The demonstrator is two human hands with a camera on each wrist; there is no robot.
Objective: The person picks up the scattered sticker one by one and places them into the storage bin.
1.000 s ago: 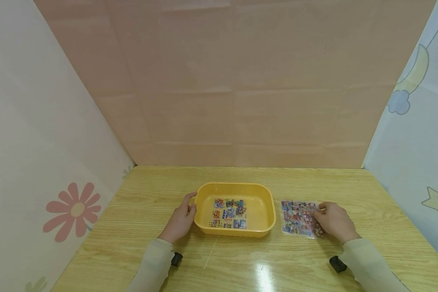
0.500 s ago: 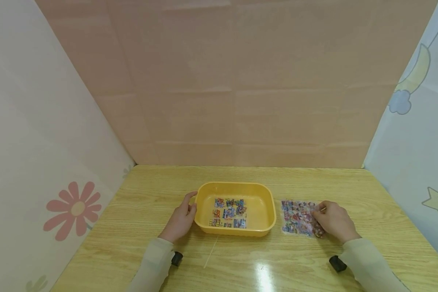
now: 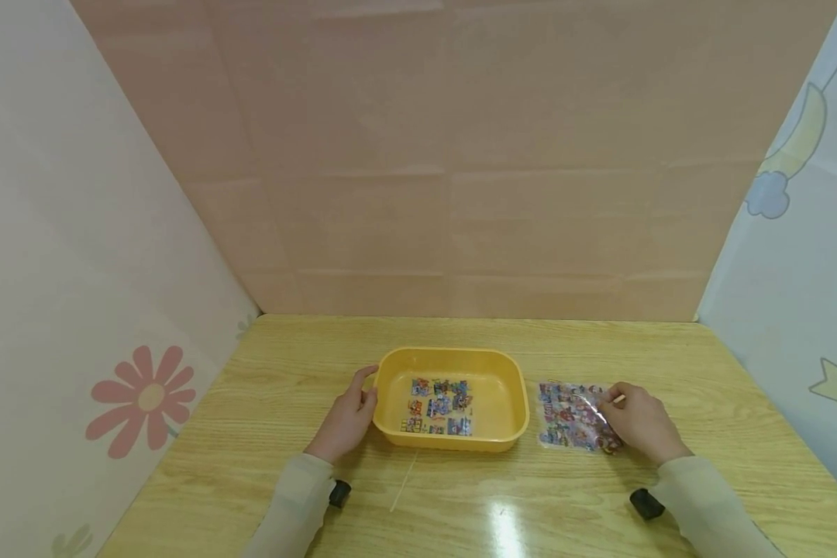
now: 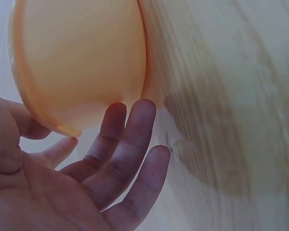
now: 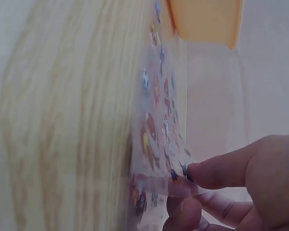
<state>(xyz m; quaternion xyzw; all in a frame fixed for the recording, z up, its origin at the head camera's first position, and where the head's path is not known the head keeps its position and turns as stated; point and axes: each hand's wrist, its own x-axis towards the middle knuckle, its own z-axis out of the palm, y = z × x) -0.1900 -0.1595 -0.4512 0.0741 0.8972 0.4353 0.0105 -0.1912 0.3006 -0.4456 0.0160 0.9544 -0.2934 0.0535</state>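
Observation:
A yellow plastic basin (image 3: pixel 488 446) stands on the table with a clear sticker sheet (image 3: pixel 438 408) lying flat inside. My left hand (image 3: pixel 345 422) rests at its left end, fingers loosely bent against the outer wall, as the left wrist view shows. To the right of the basin lies a sheet of colourful cartoon stickers (image 3: pixel 570 418). My right hand (image 3: pixel 638 422) pinches its right edge between thumb and fingers; that edge is raised and catches the light. In the right wrist view the clear margin of the sheet sits between thumb tip and fingers.
The wooden table (image 3: pixel 307 345) ends at a brown back wall (image 3: pixel 453 194). Printed panels close off both sides. A thin pale strip (image 3: pixel 404 482) lies in front of the basin. Black wrist devices (image 3: pixel 646 504) show at both sleeves.
The right edge of the sticker sheet has come up a little in my right hand and now shines. My left hand and the basin have stayed in place.

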